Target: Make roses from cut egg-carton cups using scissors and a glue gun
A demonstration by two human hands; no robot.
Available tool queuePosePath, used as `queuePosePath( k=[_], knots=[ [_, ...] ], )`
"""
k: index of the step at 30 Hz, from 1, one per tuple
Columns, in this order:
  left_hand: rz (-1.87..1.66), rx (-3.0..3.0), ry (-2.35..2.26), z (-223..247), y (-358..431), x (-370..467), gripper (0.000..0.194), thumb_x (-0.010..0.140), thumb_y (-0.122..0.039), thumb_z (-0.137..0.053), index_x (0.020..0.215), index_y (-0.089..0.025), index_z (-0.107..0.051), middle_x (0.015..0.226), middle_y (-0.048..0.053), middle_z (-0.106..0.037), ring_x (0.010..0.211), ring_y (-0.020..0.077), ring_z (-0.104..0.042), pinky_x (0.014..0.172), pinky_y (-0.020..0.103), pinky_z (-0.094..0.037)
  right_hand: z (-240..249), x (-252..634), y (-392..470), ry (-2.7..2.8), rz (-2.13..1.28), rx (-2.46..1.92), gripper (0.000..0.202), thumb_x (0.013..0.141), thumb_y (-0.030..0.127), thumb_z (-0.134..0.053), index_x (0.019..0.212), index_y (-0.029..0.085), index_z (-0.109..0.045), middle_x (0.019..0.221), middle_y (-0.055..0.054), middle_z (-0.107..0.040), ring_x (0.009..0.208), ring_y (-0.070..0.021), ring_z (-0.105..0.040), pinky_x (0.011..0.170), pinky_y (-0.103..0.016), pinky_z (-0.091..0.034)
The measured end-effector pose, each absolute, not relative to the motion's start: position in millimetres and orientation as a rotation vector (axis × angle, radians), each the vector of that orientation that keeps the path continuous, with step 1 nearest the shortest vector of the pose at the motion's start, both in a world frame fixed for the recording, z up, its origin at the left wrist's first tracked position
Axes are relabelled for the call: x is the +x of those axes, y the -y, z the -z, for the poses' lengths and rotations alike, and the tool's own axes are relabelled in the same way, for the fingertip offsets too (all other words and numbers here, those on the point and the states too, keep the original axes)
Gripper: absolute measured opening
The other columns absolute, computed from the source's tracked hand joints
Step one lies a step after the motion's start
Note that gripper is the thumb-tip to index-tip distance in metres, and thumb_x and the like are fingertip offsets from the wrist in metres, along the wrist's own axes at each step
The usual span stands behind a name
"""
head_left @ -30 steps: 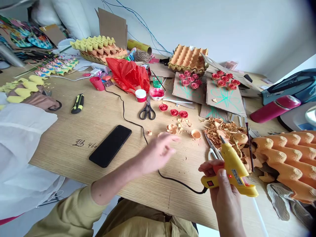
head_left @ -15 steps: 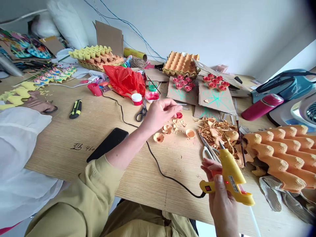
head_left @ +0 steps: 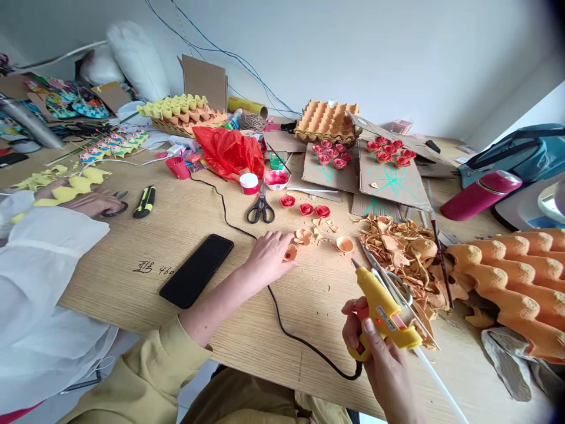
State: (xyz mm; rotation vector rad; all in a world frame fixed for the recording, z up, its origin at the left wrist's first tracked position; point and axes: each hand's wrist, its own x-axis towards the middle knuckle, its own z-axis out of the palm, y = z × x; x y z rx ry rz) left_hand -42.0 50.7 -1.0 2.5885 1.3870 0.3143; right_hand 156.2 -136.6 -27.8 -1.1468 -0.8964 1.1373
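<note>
Head view, from the grip outward: the right hand is wrapped around the handle of a yellow glue gun, thumb along the near side and fingers closed by the red trigger, with the nozzle angled up and away over the table. The gun looks light, hard-shelled and a little rear-heavy, since a long glue stick juts from its back; the handle is the sound place to hold it, and the metal tip (probably hot, as a small red light glows on the body) is best left alone. The left hand rests low over the wood, fingers bent and parted from the thumb around the edge of a petal-cut cup; whether they actually press on it I cannot tell. That cup seems to be dry moulded pulp, nearly weightless, rough rather than slippery, and easily torn at its petals, so a light pinch low on its outer wall should suit it best. Just beyond it sits a flower-shaped piece, with a plain round cup to the right. Farther out, three red roses stand near black scissors, and a heap of scraps lies beside an orange egg tray.
</note>
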Motion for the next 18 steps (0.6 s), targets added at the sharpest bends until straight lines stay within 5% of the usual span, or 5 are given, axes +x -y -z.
queuePosePath(
  k=[8, 12, 18],
  knots=[
    [-0.473, 2.644, -1.367, -13, -30, -23, 0.043, 0.087, -0.036, -0.072, 0.124, -0.020, -0.057, 0.119, 0.012, -0.062, 0.112, 0.0308, -0.058, 0.096, 0.045, -0.049, 23, 168, 139, 0.890, -1.140, -1.124, 0.024, 0.099, 0.040, -0.053, 0.119, 0.028, -0.059, 0.115, -0.008, -0.058, 0.079, -0.0165, -0.055, 0.065, -0.032, -0.044],
    [-0.366, 2.393, -1.137, -12, -24, 23, 0.031, 0.095, -0.027, -0.059, 0.124, -0.017, -0.057, 0.113, 0.010, -0.069, 0.094, 0.0229, -0.068, 0.084, 0.035, -0.053, 21, 165, 133, 0.862, -1.133, -1.091, 0.024, 0.099, 0.042, -0.053, 0.117, 0.028, -0.061, 0.110, -0.007, -0.061, 0.076, -0.0163, -0.054, 0.062, -0.031, -0.044],
    [-0.325, 2.292, -1.350, 14, -42, 73, 0.026, 0.091, -0.027, -0.057, 0.108, -0.008, -0.064, 0.102, 0.020, -0.073, 0.094, 0.0315, -0.069, 0.079, 0.038, -0.052, 22, 165, 135, 0.873, -1.158, -1.069, 0.027, 0.097, 0.045, -0.056, 0.119, 0.029, -0.056, 0.115, -0.008, -0.060, 0.075, -0.0162, -0.054, 0.062, -0.031, -0.043]
  ],
)
